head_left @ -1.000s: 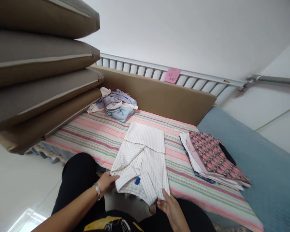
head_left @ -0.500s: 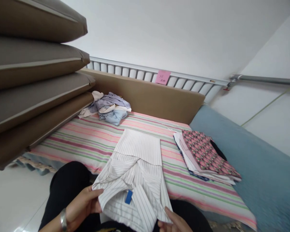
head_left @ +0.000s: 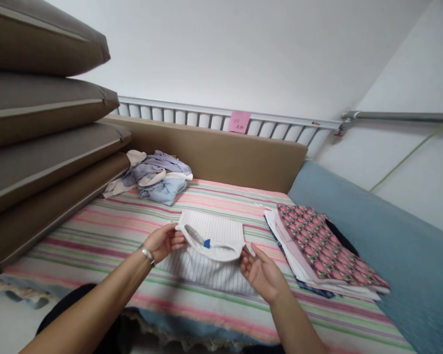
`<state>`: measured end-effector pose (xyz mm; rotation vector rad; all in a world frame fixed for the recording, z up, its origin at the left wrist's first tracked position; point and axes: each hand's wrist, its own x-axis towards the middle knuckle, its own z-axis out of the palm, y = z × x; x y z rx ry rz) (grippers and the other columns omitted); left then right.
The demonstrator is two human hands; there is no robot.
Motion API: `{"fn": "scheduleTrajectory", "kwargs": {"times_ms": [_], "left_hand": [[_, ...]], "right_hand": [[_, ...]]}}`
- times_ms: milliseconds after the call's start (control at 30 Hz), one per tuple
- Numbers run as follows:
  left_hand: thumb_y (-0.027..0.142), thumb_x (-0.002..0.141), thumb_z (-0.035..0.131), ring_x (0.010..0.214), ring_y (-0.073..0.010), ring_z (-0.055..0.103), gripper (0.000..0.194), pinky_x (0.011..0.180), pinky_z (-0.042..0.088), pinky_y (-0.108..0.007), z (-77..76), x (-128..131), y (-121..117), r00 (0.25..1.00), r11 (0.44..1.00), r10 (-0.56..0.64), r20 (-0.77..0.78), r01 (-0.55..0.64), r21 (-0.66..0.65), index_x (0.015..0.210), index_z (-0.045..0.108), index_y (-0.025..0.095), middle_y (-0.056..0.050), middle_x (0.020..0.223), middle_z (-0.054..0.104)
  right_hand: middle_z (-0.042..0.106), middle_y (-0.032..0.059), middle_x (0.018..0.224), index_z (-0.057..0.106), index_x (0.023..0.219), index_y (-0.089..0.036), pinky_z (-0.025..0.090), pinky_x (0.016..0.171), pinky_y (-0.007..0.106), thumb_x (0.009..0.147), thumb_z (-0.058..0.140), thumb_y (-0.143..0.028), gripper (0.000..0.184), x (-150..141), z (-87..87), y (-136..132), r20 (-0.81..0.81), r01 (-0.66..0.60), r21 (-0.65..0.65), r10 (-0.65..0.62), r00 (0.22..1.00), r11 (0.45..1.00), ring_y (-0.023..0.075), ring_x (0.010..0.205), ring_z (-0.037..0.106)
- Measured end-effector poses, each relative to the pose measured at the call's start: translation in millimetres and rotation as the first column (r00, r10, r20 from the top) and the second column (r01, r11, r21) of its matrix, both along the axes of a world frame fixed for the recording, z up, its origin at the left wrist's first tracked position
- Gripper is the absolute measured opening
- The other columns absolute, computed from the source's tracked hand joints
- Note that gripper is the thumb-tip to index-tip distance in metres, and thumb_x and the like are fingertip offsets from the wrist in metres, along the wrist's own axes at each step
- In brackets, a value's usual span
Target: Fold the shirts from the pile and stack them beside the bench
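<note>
A white striped shirt [head_left: 214, 275] lies partly folded on the striped sheet [head_left: 133, 209], its collar end lifted and folded over toward the far part. A small blue label [head_left: 207, 243] shows inside the collar. My left hand [head_left: 164, 243], with a silver bracelet on the wrist, pinches the left side of the collar end. On the other side, my right hand [head_left: 262, 270] grips the right corner between thumb and fingers.
To the right lies a stack of folded clothes with a pink patterned piece [head_left: 325, 241] on top. Rumpled clothes [head_left: 158, 174] sit at the back left, beside piled brown cushions [head_left: 47, 123]. A brown board [head_left: 214, 152] and a rail with a pink note [head_left: 239, 121] run behind.
Both hands have moved forward, carrying the shirt's collar end up from my lap and over onto the far part. The view has shifted slightly.
</note>
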<state>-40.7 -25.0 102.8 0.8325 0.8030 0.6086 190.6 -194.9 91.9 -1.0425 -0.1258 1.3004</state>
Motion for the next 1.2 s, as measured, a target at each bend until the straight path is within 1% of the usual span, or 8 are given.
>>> {"fn": "scheduleTrajectory", "kwargs": {"times_ms": [233,333,400,467,567,667,833,1200], "left_hand": [[0.039,0.079,0.053,0.083,-0.0181,0.065,0.027,0.081,0.048,-0.034,-50.7,46.5,58.1,0.988,0.98,0.044,-0.149,-0.014,0.198,0.093,0.051,0.016,-0.01,0.092,0.066],[0.042,0.077,0.055,0.095,-0.0225,0.061,0.034,0.088,0.044,-0.038,-71.6,19.8,40.7,0.941,0.792,0.145,-0.307,0.075,0.605,0.097,0.055,0.015,-0.012,0.101,0.064],[0.041,0.082,0.049,0.107,-0.0228,0.055,0.035,0.096,0.039,-0.039,-81.6,3.7,19.7,0.89,0.551,0.24,-0.387,0.204,0.81,0.105,0.057,0.016,-0.012,0.111,0.062],[0.04,0.087,0.042,0.122,-0.0225,0.042,0.039,0.103,0.031,-0.04,-92.3,-4.7,-1.5,0.835,0.309,0.293,-0.467,0.38,0.872,0.119,0.052,0.02,-0.01,0.127,0.053],[0.045,0.087,0.041,0.134,-0.0263,0.021,0.051,0.107,0.02,-0.049,-113.7,-5.1,-20.6,0.701,0.102,0.348,-0.623,0.632,0.768,0.133,0.039,0.024,-0.007,0.143,0.033],[0.053,0.084,0.041,0.135,-0.0307,0.014,0.062,0.105,0.016,-0.057,-132.5,-0.6,-21.3,0.548,0.094,0.405,-0.732,0.771,0.63,0.138,0.031,0.023,-0.01,0.148,0.02],[0.053,0.082,0.045,0.136,-0.0303,0.011,0.066,0.105,0.016,-0.057,-131.6,-1.7,-16.3,0.461,0.137,0.359,-0.812,0.834,0.534,0.139,0.027,0.024,-0.01,0.149,0.014],[0.038,0.084,0.049,0.136,-0.0283,0.013,0.062,0.107,0.014,-0.056,-161.1,-91.9,-68.4,0.645,0.154,0.303,-0.702,0.693,0.704,0.139,0.02,0.037,-0.003,0.149,0.017]], "right_hand": [[0.067,0.0088,0.1,0.059,0.101,-0.016,0.048,0.084,0.034,0.08,0.05,-0.041,0.034,35.9,-59.1,50.9,0.147,0.146,0.032,-0.149,0.978,0.989,0.018,0.092,0.062],[0.064,0.0125,0.106,0.055,0.11,-0.014,0.045,0.089,0.04,0.075,0.054,-0.047,0.048,20.7,-71.0,35.1,0.445,0.206,-0.031,-0.171,0.879,0.978,0.0234,0.098,0.061],[0.061,0.013,0.113,0.057,0.111,-0.014,0.038,0.097,0.042,0.076,0.05,-0.051,0.051,5.3,-74.7,27.2,0.751,0.206,-0.025,-0.118,0.65,0.978,0.0259,0.109,0.054],[0.053,0.0108,0.126,0.059,0.113,-0.018,0.026,0.105,0.044,0.08,0.043,-0.052,0.05,-10.1,-81.1,25.2,0.967,0.149,-0.054,0.014,0.254,0.987,0.0261,0.125,0.039],[0.036,0.005,0.141,0.049,0.125,-0.027,0.014,0.108,0.049,0.085,0.035,-0.049,0.048,-25.9,-100.8,29.4,0.933,0.137,-0.235,0.263,-0.245,0.962,0.0248,0.134,0.02],[0.026,0.004,0.146,0.038,0.133,-0.03,0.015,0.107,0.048,0.087,0.031,-0.048,0.05,-28.6,-122.9,33.9,0.801,0.2,-0.365,0.417,-0.431,0.909,0.0236,0.135,0.017],[0.024,0.0044,0.147,0.033,0.135,-0.03,0.02,0.106,0.044,0.088,0.026,-0.049,0.052,-22.6,-134.5,34.5,0.711,0.241,-0.394,0.46,-0.532,0.887,0.0226,0.135,0.018],[0.039,0.0057,0.139,0.043,0.131,-0.023,0.033,0.101,0.045,0.085,0.017,-0.054,0.061,-11.2,-161.0,20.5,0.73,0.199,-0.247,0.317,-0.605,0.948,0.0246,0.13,0.031]]}}
